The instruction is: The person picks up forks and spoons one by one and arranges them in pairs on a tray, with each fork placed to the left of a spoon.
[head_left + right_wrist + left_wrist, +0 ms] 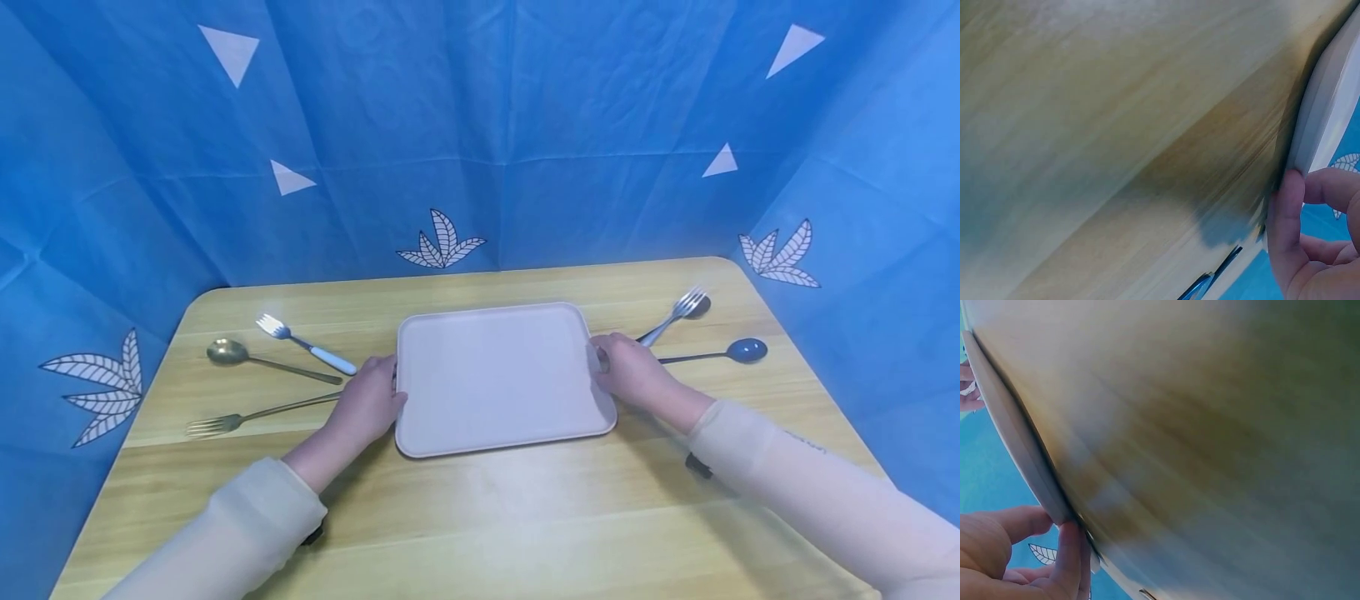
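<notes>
A pale rectangular tray lies level in the middle of the wooden table, with nothing on it. My left hand pinches its left edge, thumb over the rim. At the opposite edge my right hand grips the rim in the same way. Both wrist views show the fingers reaching under the tray's side wall; whether its base touches the table cannot be told. Beside the left hand lie a fork with a pale handle, a bronze spoon and a bronze fork.
Right of the tray are a silver fork, a dark spoon and another dark utensil partly under the fork. The right hand hides some handle ends. Blue cloth surrounds the back and sides of the table.
</notes>
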The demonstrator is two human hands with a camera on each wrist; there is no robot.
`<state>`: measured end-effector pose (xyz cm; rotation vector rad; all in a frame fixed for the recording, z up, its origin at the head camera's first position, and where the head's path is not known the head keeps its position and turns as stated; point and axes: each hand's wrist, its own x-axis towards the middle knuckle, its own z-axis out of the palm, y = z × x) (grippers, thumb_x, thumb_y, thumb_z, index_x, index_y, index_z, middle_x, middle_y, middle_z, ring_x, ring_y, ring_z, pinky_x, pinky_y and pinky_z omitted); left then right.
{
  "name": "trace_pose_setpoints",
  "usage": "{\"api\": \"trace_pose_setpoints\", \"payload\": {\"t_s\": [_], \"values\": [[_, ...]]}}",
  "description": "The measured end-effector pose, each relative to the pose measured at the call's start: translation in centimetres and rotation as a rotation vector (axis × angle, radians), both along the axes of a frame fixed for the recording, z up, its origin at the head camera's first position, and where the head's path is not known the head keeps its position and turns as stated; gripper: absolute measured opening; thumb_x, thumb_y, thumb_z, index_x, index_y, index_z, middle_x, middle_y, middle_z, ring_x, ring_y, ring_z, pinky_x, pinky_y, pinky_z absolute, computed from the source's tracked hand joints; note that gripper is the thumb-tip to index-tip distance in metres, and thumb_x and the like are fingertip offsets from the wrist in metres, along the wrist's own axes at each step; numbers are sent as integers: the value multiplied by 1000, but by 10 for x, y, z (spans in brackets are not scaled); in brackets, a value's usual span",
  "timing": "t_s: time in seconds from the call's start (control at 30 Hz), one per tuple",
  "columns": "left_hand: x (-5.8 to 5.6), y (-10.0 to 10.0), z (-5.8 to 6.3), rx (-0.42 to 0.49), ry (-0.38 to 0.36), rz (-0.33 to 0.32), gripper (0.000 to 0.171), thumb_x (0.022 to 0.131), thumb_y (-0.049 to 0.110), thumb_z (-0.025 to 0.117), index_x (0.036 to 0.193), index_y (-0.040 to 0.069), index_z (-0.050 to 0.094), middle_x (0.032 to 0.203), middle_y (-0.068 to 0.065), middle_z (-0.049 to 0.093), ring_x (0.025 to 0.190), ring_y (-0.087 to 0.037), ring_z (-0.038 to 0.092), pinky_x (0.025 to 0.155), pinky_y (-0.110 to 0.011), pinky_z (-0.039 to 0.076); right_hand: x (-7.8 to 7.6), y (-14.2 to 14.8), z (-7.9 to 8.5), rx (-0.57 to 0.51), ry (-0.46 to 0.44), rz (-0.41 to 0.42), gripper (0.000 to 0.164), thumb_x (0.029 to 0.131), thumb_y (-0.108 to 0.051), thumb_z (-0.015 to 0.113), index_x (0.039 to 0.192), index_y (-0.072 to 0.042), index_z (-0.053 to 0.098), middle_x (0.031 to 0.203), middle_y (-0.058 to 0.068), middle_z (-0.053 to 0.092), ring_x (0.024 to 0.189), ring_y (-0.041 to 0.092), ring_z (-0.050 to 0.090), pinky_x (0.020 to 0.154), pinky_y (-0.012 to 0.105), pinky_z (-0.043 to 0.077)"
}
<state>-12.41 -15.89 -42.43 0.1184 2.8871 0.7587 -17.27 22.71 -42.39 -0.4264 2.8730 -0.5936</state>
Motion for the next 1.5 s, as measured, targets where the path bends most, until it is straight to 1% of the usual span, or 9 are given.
{"api": "trace_pose_setpoints", "payload": {"t_s": [0.17, 0.3, 0.4, 0.53, 0.67, 0.93, 1.27, 1.4, 1.5], "values": [[-1, 0, 1, -15, -2, -15, 47, 91, 7, 68, 133, -8, 55, 121, -27, 59, 109, -38, 59, 92, -51, 49, 0, 0, -1, -3, -27, -7, 40, 79, -2, 72, 117, 2, 65, 91, 12, 61, 81, 27, 58, 73, 44, 51], [-1, 0, 2, -5, 3, -14, 38, 88, 5, 69, 123, -6, 62, 110, -21, 63, 102, -34, 60, 87, -50, 50, 0, 0, -2, 2, -40, -6, 15, 79, -2, 70, 92, 0, 62, 79, 8, 57, 73, 24, 55, 65, 39, 48], [-2, 0, 2, 29, -11, 3, 27, 86, 2, 68, 112, -4, 66, 98, -14, 66, 92, -29, 62, 83, -47, 51, 0, -1, -1, 10, -61, -13, 15, 81, -2, 69, 78, -7, 54, 71, 5, 53, 68, 22, 53, 61, 36, 45], [-5, 1, 3, 62, -45, 37, 26, 86, 2, 68, 111, -5, 65, 94, -11, 67, 89, -26, 64, 83, -44, 52, -1, -2, 1, 14, -83, -36, 9, 81, -2, 69, 87, -4, 62, 74, 4, 58, 72, 23, 56, 67, 38, 49], [-7, 2, 5, 66, -65, 53, 34, 87, 3, 69, 118, -9, 61, 101, -14, 68, 96, -30, 65, 87, -46, 51, -3, -2, 1, 14, -106, -53, 17, 82, -2, 69, 99, 0, 64, 77, 5, 61, 74, 24, 59, 70, 39, 51], [-7, 2, 7, 55, -69, 43, 32, 87, 1, 68, 116, -8, 62, 103, -16, 68, 96, -31, 65, 86, -47, 52, -4, -4, 6, 43, -145, -63, 25, 86, -4, 68, 108, 6, 63, 84, 8, 64, 78, 24, 60, 72, 39, 52], [-7, 2, 7, 17, -52, 28, 35, 88, 3, 68, 121, -9, 61, 106, -18, 67, 98, -33, 65, 86, -48, 52, -5, -6, 7, 51, -149, -63, 8, 85, -2, 65, 88, -2, 57, 74, 6, 55, 69, 22, 53, 61, 33, 45], [-6, 1, 7, 17, -45, 24, 36, 89, 4, 68, 122, -8, 62, 106, -18, 67, 99, -33, 64, 87, -48, 51, -6, -5, 7, 52, -151, -64, 9, 85, -2, 65, 92, 0, 59, 73, 6, 56, 68, 22, 53, 60, 33, 46], [-6, 0, 6, 14, -37, 21, 34, 89, 5, 69, 121, -6, 63, 105, -17, 67, 99, -32, 64, 87, -48, 51, -6, -5, 6, 51, -156, -63, 17, 84, -2, 64, 100, 3, 61, 74, 6, 57, 68, 22, 54, 61, 33, 46]]}}
